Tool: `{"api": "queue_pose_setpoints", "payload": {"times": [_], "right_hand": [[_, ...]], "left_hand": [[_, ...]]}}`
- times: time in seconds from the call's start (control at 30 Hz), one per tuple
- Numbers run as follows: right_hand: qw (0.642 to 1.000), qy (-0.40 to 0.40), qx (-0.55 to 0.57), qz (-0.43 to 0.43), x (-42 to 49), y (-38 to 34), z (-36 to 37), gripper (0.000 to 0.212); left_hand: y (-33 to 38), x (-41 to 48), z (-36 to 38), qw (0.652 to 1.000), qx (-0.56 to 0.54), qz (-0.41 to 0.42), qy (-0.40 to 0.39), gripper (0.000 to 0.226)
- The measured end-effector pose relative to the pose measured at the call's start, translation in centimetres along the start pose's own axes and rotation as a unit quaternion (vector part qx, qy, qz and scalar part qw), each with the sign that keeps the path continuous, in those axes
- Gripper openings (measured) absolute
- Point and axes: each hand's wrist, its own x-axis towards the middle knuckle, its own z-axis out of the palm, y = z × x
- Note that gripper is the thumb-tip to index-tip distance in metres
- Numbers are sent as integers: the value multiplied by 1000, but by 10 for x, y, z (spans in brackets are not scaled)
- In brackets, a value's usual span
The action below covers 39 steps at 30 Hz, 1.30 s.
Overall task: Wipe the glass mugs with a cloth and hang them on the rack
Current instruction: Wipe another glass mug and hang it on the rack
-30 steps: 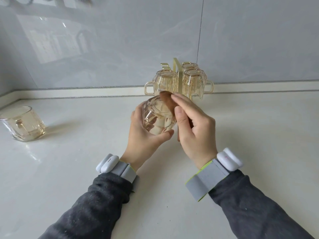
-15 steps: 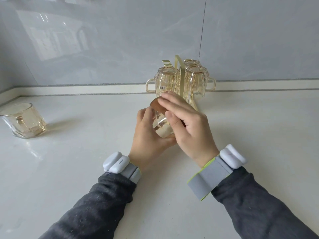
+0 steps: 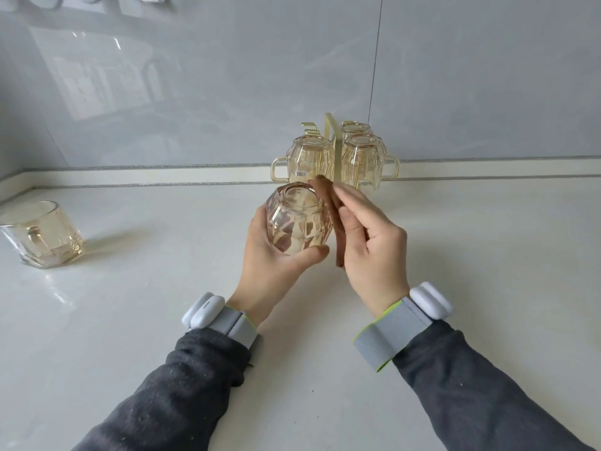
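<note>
Illumination: bright, diffuse daylight, even across the scene. Source: left of the rack (image 3: 336, 148); a window reflection shows on the glossy wall panel (image 3: 162, 92) up-left of the rack. Shadows: soft-edged; the loose mug (image 3: 42, 234) far left of the rack casts a faint shadow toward the rack. Glare: white streaks on the countertop (image 3: 487, 255) in front of that mug. Focus: object edges render crisp throughout. Distortion: wide-angle; the wall seam (image 3: 375, 60) above the rack renders tilted.
</note>
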Motion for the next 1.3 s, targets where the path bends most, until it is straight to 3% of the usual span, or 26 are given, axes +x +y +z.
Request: {"api": "queue_pose_setpoints", "payload": {"times": [0.1,0.37,0.6,0.73,0.93,1.1,1.3], "right_hand": [[995,35,14,92,-2,2,5,31],[982,88,-12,165,1,-5,2,33],[969,56,-41,235,39,-23,-11,28],[953,-28,-107,282,80,-46,-18,14],[907,-220,-168,318,143,-86,-15,73],[854,-322,-157,377,173,-107,-8,83],[848,-283,-132,428,201,-91,0,89]], "left_hand": [[0,-1,3,1000,-9,-11,-10,79],[10,-5,7,1000,-19,-23,11,72],[20,0,6,1000,13,-12,26,76],[37,16,3,996,76,15,51,82],[68,52,6,982,137,86,100,86],[80,71,18,970,186,132,88,88],[90,99,38,951,231,168,114,97]]}}
